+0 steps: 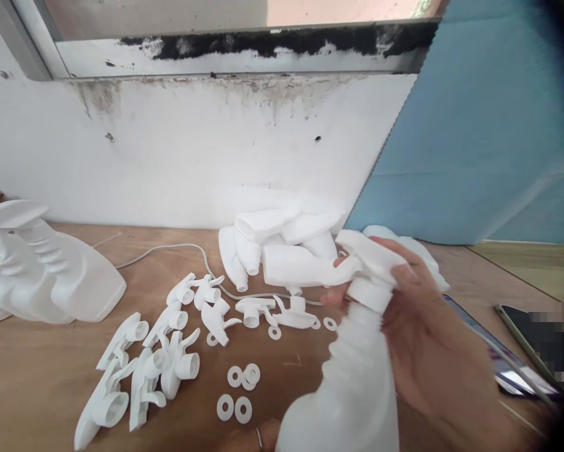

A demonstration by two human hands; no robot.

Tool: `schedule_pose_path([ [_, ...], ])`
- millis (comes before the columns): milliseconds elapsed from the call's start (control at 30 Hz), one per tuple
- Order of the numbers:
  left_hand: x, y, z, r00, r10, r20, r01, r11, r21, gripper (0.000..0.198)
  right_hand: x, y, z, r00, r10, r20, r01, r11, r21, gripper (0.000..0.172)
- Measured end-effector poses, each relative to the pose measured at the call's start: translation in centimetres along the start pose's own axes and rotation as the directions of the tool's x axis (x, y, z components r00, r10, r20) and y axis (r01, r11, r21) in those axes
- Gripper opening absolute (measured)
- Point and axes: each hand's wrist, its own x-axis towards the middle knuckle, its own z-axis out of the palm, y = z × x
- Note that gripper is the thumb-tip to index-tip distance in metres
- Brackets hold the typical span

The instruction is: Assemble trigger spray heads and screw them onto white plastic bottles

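A white spray bottle [352, 383] stands slightly tilted in front of me, with a white trigger spray head [369, 263] on its neck. My right hand [432, 333] is closed around the spray head, thumb and fingers at its collar and top. At the bottom edge my left hand [256, 437], with a ring on one finger, shows only in part; it curls round the lower bottle, its fingertips hidden. Left of the bottle lie several loose trigger spray heads [162, 361] and several flat white washers [225, 407].
Several empty white bottles [295, 263] are piled by the wall, and more bottles [74, 270] lie at the left. A grey cable [169, 247] crosses the wooden table [37, 383]. Two phones, one dark [540, 339], lie at the right near a blue cloth [479, 138].
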Motion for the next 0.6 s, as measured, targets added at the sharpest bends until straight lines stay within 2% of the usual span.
schedule_pose_path([
  [133,0.2,0.3,-0.9,0.991,-0.088,0.098,0.091,0.996,-0.025,0.056,-0.2,1.4,0.5,0.992,0.076,0.097,-0.081,0.996,0.04,0.033],
  [233,0.2,0.1,-0.1,0.975,-0.137,0.173,0.146,0.988,-0.04,0.051,-0.1,1.8,0.8,0.985,0.155,0.083,-0.158,0.987,0.04,0.036],
  [333,0.2,0.1,0.9,0.971,-0.126,0.202,0.145,0.986,-0.084,0.05,0.1,2.2,1.2,0.977,0.208,0.054,-0.211,0.977,0.043,0.038],
  [400,0.5,0.8,0.8,0.988,-0.096,0.117,0.11,0.987,-0.117,0.045,0.3,2.6,1.6,0.971,0.234,0.049,-0.237,0.97,0.058,0.035],
  [467,1.2,2.1,-0.1,0.997,-0.061,-0.051,0.055,0.992,-0.113,0.035,0.5,3.0,2.1,0.965,0.254,0.061,-0.259,0.962,0.089,0.03],
  [533,2.1,3.8,-1.4,0.974,-0.022,-0.224,0.007,0.998,-0.066,0.027,0.6,3.4,2.6,0.957,0.276,0.091,-0.286,0.951,0.122,0.027],
  [600,3.3,5.5,-2.8,0.925,0.052,-0.376,-0.053,0.999,0.007,0.024,0.7,3.7,3.0,0.944,0.304,0.13,-0.322,0.935,0.148,0.026],
])
